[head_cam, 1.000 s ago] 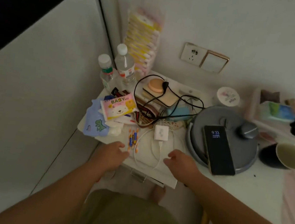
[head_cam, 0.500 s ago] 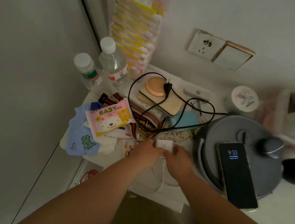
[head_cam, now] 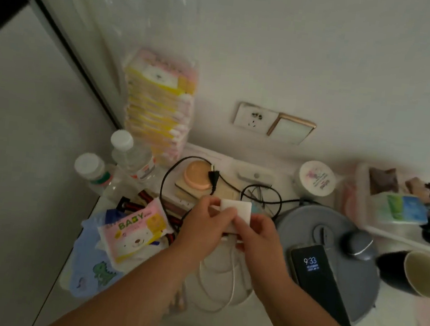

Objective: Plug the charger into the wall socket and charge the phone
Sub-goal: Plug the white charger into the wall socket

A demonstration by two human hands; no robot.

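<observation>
Both hands are gripping the white charger point(head_cam: 237, 213) above the cluttered counter point(head_cam: 391, 325): the left hand point(head_cam: 204, 231) is pinching its left edge with curled fingers, and the right hand point(head_cam: 259, 237) is closing around its lower right side. A white cable point(head_cam: 232, 280) is hanging from the charger and looping on the counter below. The phone point(head_cam: 321, 282) is lying with its screen lit on a grey round appliance point(head_cam: 335, 230), just right of the right hand. The wall socket point(head_cam: 253, 118) is sitting unoccupied on the wall above the charger, beside a gold-framed switch point(head_cam: 291, 130).
</observation>
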